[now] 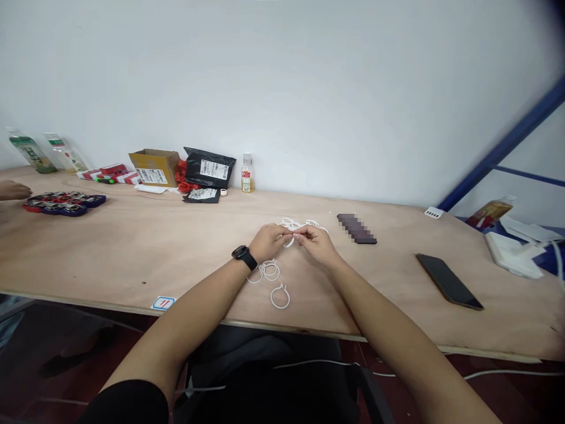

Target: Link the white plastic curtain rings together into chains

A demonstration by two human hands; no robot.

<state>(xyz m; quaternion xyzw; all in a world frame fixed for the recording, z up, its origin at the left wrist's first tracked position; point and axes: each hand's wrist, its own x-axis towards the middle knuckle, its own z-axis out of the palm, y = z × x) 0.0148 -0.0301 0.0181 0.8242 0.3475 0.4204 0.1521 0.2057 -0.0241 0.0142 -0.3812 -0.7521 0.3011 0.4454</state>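
Over the middle of the table my left hand (270, 240) and my right hand (315, 244) meet, fingertips pinched together. Between them they grip a thin white ring (289, 242), mostly covered by the fingers. Just behind the hands lies a loose bunch of similar white rings (312, 223), partly hidden. Closer to me, below my left wrist, several more rings rest on the wood, some overlapping. One separate ring (279, 297) with a small clasp-like tab at its top lies nearest the table's front edge. A black watch sits on my left wrist.
A phone (449, 281) and a dark, blurred-out flat object (356, 228) lie to the right, near a white box (512, 253). Along the wall stand a cardboard box (154, 168), a black parcel (209, 169) and bottles. At far left, another person's hand (14, 190) is beside red and blue trays (64, 202).
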